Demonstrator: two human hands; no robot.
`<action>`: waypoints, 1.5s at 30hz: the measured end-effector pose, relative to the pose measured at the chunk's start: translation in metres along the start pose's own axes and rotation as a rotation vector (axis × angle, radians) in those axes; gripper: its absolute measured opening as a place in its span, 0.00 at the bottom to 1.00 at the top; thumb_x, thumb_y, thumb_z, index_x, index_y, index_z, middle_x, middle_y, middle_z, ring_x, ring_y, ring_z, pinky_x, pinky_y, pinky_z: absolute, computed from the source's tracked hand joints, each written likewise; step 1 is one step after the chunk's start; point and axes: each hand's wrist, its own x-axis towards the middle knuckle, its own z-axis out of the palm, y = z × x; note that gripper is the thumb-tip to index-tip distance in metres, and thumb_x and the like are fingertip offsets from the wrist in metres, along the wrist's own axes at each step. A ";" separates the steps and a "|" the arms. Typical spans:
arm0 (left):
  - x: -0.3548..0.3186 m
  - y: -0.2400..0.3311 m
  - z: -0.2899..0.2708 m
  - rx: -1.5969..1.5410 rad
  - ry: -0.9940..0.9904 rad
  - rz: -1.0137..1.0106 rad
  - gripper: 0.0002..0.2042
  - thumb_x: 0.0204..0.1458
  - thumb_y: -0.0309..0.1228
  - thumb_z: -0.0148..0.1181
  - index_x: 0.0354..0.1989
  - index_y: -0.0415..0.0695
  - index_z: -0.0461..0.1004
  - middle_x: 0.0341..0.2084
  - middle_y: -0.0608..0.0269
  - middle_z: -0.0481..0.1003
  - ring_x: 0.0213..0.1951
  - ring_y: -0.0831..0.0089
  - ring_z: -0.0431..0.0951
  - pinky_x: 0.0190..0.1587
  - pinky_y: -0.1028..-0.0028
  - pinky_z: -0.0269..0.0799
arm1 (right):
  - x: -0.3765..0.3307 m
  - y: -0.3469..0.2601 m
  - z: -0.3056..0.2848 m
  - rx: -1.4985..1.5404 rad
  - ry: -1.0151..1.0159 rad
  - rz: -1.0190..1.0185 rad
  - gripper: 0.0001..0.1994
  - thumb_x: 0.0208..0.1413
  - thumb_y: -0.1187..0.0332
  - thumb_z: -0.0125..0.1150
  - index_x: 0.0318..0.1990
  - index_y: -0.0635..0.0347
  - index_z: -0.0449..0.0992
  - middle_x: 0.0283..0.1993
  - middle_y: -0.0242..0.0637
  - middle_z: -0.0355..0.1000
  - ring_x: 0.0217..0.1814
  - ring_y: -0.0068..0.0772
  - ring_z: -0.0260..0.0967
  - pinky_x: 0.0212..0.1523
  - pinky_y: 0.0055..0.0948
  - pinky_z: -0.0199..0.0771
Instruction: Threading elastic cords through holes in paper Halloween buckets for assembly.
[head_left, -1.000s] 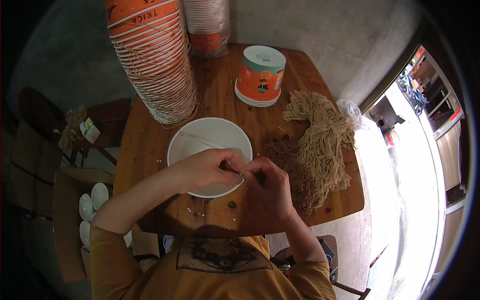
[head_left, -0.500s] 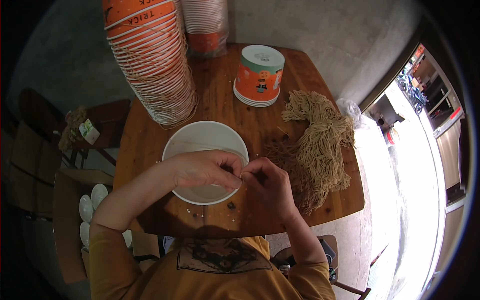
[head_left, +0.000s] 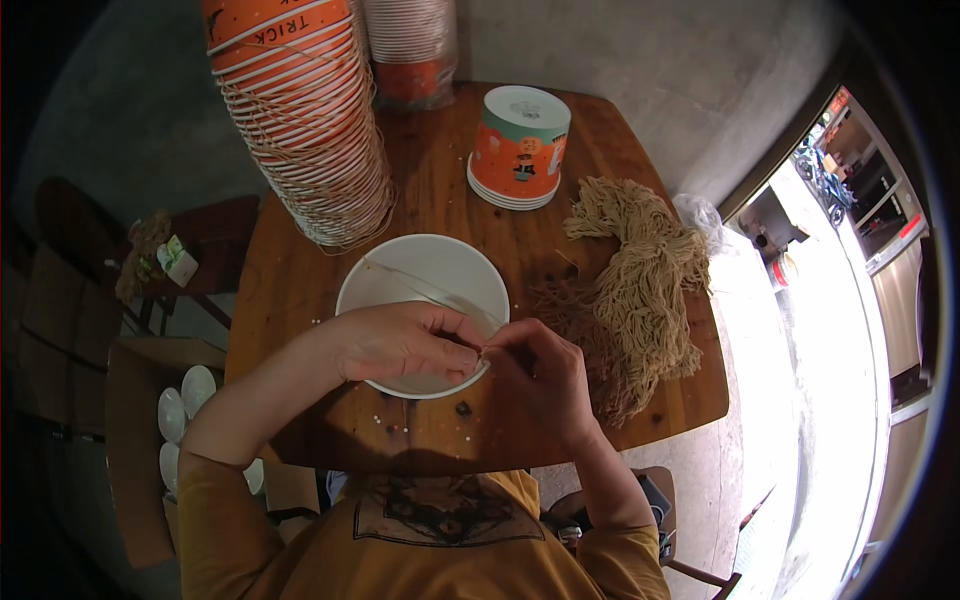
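Observation:
A white-lined paper bucket [head_left: 400, 270] stands on the wooden table in front of me, its mouth facing up. A thin beige string [head_left: 413, 283] stretches across its opening toward the right part of the rim. My left hand [head_left: 415, 343] reaches over the bucket, thumb and fingers closed on that part of the rim. Close against the left fingertips, my right hand [head_left: 540, 365] pinches what looks like the string's end at the rim. The fingertips partly hide the exact spot where string and rim meet.
A tall nested stack of orange buckets [head_left: 300, 130] with string handles rises at the back left. Upside-down nested buckets [head_left: 520, 150] stand at the back. A heap of beige strings [head_left: 645, 290] lies right. An open carton [head_left: 135, 440] holds white buckets at lower left.
The bucket has shifted slightly to the right and away from me, turning a little under the hands. The string now slants more steeply across it. Both hands stay together at the rim.

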 end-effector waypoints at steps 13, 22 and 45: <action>-0.003 -0.006 0.015 0.465 0.162 0.225 0.06 0.52 0.25 0.62 0.35 0.44 0.71 0.34 0.68 0.70 0.38 0.81 0.70 0.44 0.79 0.67 | -0.004 -0.013 0.002 -0.126 0.017 -0.003 0.06 0.50 0.78 0.65 0.34 0.60 0.74 0.26 0.32 0.71 0.26 0.18 0.67 0.30 0.21 0.70; -0.007 -0.005 0.023 0.609 0.220 0.360 0.06 0.51 0.24 0.61 0.34 0.44 0.69 0.36 0.67 0.65 0.37 0.78 0.68 0.46 0.77 0.65 | -0.006 -0.009 -0.001 -0.094 -0.034 -0.005 0.07 0.52 0.76 0.62 0.37 0.60 0.70 0.30 0.36 0.71 0.26 0.24 0.69 0.30 0.24 0.71; -0.006 -0.013 0.036 0.740 0.448 0.520 0.03 0.51 0.21 0.56 0.30 0.42 0.68 0.24 0.69 0.61 0.27 0.77 0.63 0.33 0.75 0.63 | -0.006 -0.011 0.002 -0.095 -0.009 -0.057 0.06 0.52 0.77 0.63 0.34 0.60 0.70 0.28 0.32 0.68 0.25 0.20 0.64 0.28 0.21 0.69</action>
